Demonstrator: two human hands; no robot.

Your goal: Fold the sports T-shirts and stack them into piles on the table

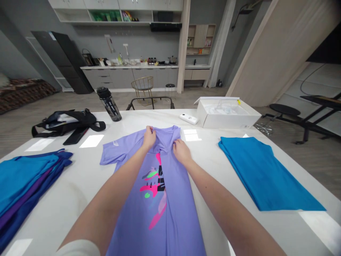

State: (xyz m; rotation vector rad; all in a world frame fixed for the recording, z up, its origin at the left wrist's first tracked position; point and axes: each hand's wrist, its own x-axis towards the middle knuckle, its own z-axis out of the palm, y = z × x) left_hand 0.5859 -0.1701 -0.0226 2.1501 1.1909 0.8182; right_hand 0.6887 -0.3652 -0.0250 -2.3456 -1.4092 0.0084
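A lavender T-shirt (162, 199) with a pink, green and black print lies lengthwise on the white table (80, 185), its right side folded over toward the middle. My left hand (149, 138) pinches the cloth near the collar at the far end. My right hand (181, 151) grips the folded edge just right of the collar, its fingers curled into the fabric. The left sleeve (112, 153) still spreads flat to the left.
A folded blue garment (263, 174) lies to the right, a pile of blue and purple clothes (23, 181) to the left. At the far edge are a black bag (69, 122), a dark bottle (109, 104), a white remote (189, 118) and an open white box (226, 113).
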